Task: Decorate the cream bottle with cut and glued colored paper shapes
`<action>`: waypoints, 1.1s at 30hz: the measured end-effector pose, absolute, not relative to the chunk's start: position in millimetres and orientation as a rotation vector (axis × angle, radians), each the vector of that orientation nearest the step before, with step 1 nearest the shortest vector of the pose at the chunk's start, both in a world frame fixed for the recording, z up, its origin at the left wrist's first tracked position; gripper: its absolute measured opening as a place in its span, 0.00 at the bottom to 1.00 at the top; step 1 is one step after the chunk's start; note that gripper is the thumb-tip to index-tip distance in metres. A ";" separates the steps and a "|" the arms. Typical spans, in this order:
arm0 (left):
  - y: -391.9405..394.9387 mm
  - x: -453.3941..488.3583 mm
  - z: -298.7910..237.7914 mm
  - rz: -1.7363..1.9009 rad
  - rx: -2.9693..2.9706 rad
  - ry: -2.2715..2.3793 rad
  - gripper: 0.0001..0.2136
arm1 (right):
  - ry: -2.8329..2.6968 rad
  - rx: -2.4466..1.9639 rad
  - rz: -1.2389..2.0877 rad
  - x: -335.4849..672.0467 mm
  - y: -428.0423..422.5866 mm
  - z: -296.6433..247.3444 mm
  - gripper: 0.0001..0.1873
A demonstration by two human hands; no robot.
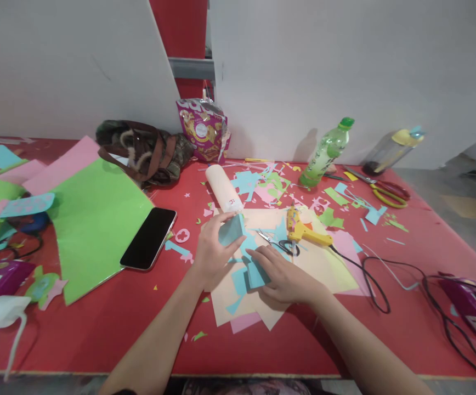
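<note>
My left hand (216, 241) pinches a folded piece of light blue paper (230, 230) between thumb and fingers. Bent fingers of my right hand (278, 274) close on another part of light blue paper (256, 275), to the right and nearer to me; whether both parts are one sheet I cannot tell. Below both hands lie peach paper sheets (225, 307) with blue offcuts on top. Small black-handled scissors (279, 243) rest just beyond my right fingers. A yellow glue gun (306, 233) with a black cord lies to their right. Beyond my left hand is a pale paper roll (222, 188).
A black phone (149, 238) and a large green sheet (98, 219) lie left, near a bag (147, 151). A snack bag (204, 130), green bottle (326, 153), tilted clear bottle (392, 151) and red-yellow scissors (386, 192) stand or lie behind. Purple power strips (474, 307) flank the red table (139, 340).
</note>
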State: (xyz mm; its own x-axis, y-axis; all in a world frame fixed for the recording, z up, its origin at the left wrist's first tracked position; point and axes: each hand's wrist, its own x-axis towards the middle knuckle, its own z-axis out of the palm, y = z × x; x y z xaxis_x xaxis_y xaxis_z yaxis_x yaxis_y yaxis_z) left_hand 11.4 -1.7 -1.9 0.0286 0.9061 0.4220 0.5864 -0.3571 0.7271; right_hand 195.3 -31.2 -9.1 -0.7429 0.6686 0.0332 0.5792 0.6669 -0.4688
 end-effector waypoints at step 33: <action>-6.2 13.3 3.7 1.210 1.820 1.325 0.18 | -1.585 -0.915 1.068 206.8 -22.4 -7.2 0.18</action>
